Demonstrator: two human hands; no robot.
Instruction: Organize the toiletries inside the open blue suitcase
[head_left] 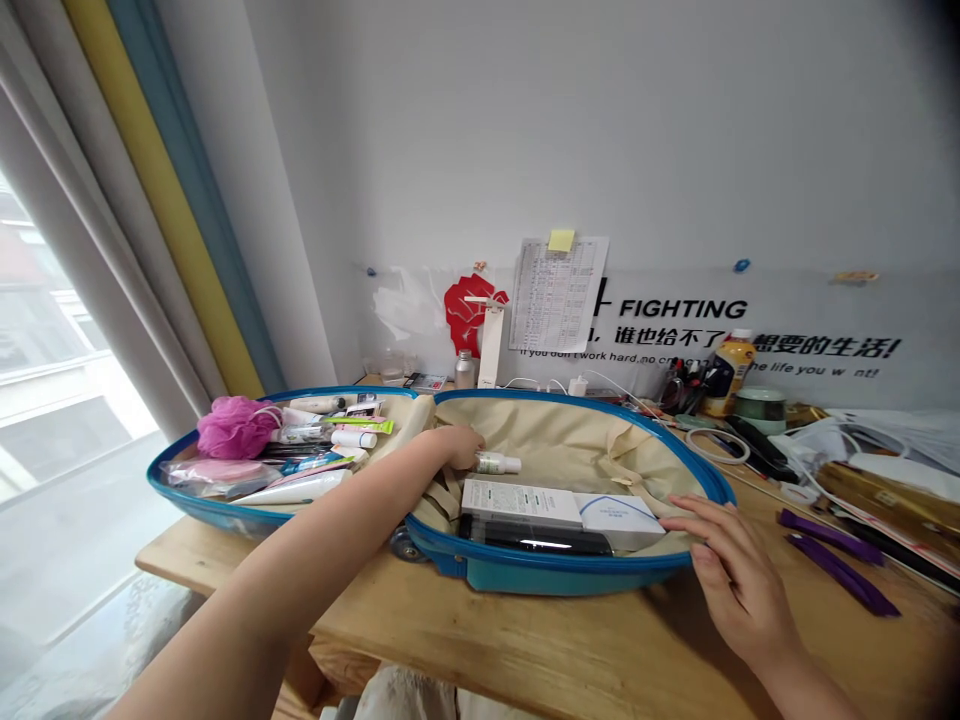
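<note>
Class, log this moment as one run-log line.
left hand: on small white bottle in blue suitcase | right hand: flat on table beside suitcase rim | white boxes: inside

Left hand (454,445) covers the base of the small bottle (496,463), so the grip can't be read. Black tube (536,538) sits half hidden behind the suitcase (555,575) rim; print on the boxes (559,505) and wall sheet (556,295) is too small to read. Right-side clutter (885,480) blurs and runs off frame, and both forearms are cut by the bottom edge.
</note>
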